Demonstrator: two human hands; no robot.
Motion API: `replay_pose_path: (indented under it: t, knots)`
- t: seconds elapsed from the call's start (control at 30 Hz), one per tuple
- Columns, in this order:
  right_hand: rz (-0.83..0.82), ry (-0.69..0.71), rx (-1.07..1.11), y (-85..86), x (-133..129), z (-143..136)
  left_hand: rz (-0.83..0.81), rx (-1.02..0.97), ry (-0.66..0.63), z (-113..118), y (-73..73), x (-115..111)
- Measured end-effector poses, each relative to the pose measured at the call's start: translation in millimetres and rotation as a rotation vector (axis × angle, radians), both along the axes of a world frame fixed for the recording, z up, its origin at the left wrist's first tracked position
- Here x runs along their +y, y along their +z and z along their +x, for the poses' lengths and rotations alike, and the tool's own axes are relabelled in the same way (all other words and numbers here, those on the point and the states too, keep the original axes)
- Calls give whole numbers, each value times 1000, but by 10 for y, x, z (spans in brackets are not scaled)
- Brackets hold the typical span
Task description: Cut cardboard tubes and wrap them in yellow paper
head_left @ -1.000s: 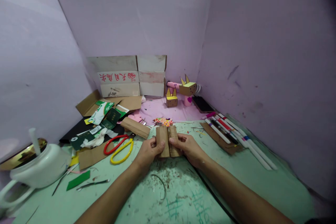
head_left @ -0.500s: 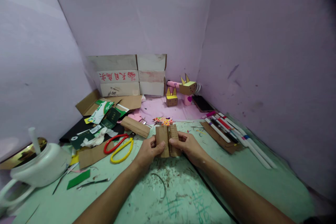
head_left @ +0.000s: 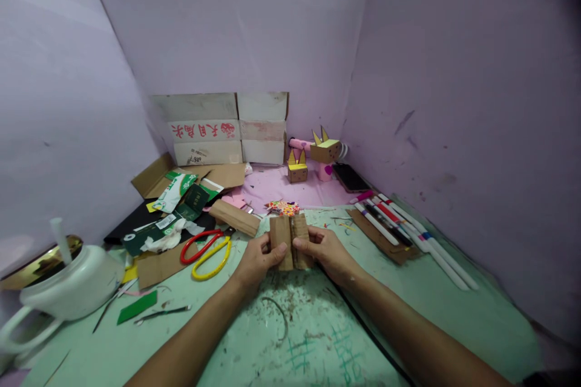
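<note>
Between my hands is a small brown cardboard piece (head_left: 282, 242) with a dark groove or crease running down its middle. My left hand (head_left: 255, 260) grips its left edge, thumb laid on the face. On the other edge my right hand (head_left: 329, 252) pinches with its thumb on top and its fingers behind, hidden. Just behind the piece lies a colourful dotted paper item (head_left: 284, 208). Red-and-yellow-handled scissors (head_left: 212, 258) rest left of my left hand, beside a folded cardboard strip (head_left: 235, 218).
Left are cardboard and green card scraps (head_left: 175, 224) and a white mug (head_left: 68, 287). Markers (head_left: 413, 236) and a phone (head_left: 350, 178) lie right. Two cardboard animal heads (head_left: 297, 173) stand at the back, before a white-grey cardboard sheet (head_left: 206, 131). A black cable (head_left: 363, 320) passes under my right arm.
The view has shifted very slightly. Both hands keep the same hold on the cardboard piece, and nothing else visibly moves.
</note>
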State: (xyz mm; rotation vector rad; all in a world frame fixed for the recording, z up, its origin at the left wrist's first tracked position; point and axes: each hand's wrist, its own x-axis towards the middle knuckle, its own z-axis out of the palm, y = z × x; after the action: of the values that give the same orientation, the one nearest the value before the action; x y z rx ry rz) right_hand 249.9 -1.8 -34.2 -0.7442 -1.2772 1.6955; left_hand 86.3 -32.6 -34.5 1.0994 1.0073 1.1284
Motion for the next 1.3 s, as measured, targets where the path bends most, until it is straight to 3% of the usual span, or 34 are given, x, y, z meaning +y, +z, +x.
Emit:
replay_pose_path:
  t: [0.33, 0.67, 0.83, 1.17, 1.3]
  knots:
    - [75, 6, -90, 21, 22, -41, -10, -38, 21, 12, 0, 31]
    - [-153, 129, 1, 126, -12, 14, -209, -20, 52, 64, 159, -5]
    - [-166, 157, 31, 141, -36, 37, -226, -18, 44, 66, 218, -19]
    - [-98, 178, 105, 153, -53, 40, -65, 25, 30, 20, 117, -16]
    - [44, 188, 121, 108, -28, 72, 25, 61, 10, -18, 102, -9]
